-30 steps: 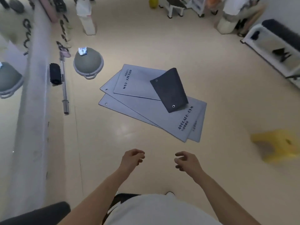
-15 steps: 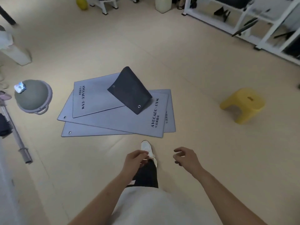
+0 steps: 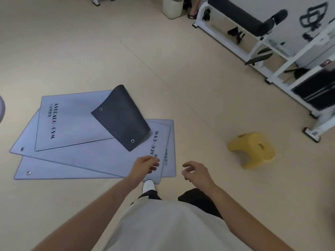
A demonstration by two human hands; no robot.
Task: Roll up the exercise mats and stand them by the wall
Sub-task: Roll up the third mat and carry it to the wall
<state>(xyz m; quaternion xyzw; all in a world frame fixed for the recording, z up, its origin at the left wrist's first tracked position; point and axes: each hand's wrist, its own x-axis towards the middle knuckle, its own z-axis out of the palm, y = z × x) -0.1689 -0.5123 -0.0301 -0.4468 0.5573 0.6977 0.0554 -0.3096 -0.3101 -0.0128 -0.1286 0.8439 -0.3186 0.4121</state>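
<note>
The beige floor fills the view, with white gym equipment along the edge at 2 o'clock. Three grey exercise mats lie flat in a fanned, overlapping stack at 9 o'clock from the person, none rolled. The top mat has one end folded back over itself, showing its dark underside with two metal eyelets. "AVOCADO · GYM" is printed on the mats. A yellow stool stands on the floor at 3 o'clock, well apart from the mats.

The person's white shoe is at the near corner of the stack. The left hand hangs over that corner, fingers loosely curled toward the thumb, gripping nothing; whether it touches the mat cannot be told. The right hand hovers over bare floor at 12 o'clock from the body, half open with fingers bent, empty.
</note>
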